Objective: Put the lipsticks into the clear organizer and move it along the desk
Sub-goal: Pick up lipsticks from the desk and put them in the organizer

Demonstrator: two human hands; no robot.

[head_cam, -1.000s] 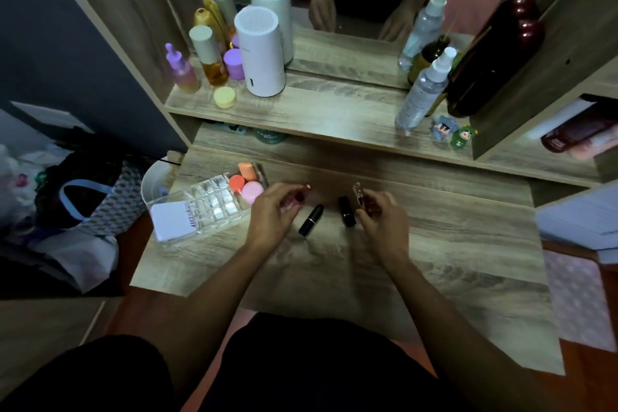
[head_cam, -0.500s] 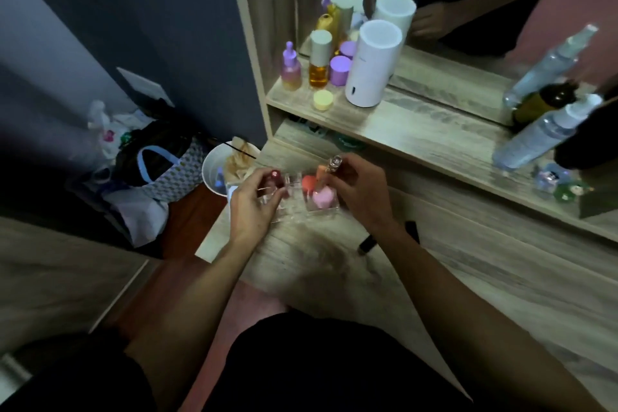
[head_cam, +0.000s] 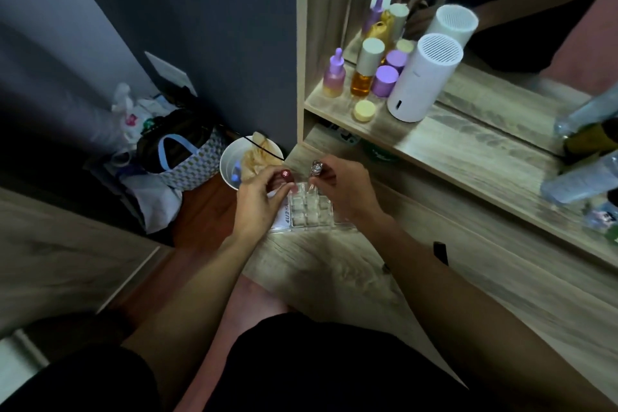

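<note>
The clear organizer point(head_cam: 312, 212), a gridded acrylic tray with a white label at its left end, lies at the desk's left corner. My left hand point(head_cam: 259, 202) grips a dark red lipstick point(head_cam: 285, 174) upright over the tray's left cells. Just right of it, my right hand point(head_cam: 344, 192) holds a silver-capped clear lipstick point(head_cam: 316, 168) with its lower end down at the back cells. A black lipstick point(head_cam: 440, 252) lies on the desk beyond my right forearm; another one is mostly hidden behind that arm.
A wooden shelf point(head_cam: 434, 140) above the desk carries purple and amber bottles point(head_cam: 363, 72), a yellow jar, a white cylinder point(head_cam: 423, 77) and spray bottles point(head_cam: 582, 181). A mirror backs it. A white bin point(head_cam: 239, 160) and bags point(head_cam: 180, 157) stand on the floor left of the desk.
Both hands picked lipsticks up from mid-desk and carried them left to the organizer. The view swung left with them. The lipsticks now stand lower, at the tray's cells.
</note>
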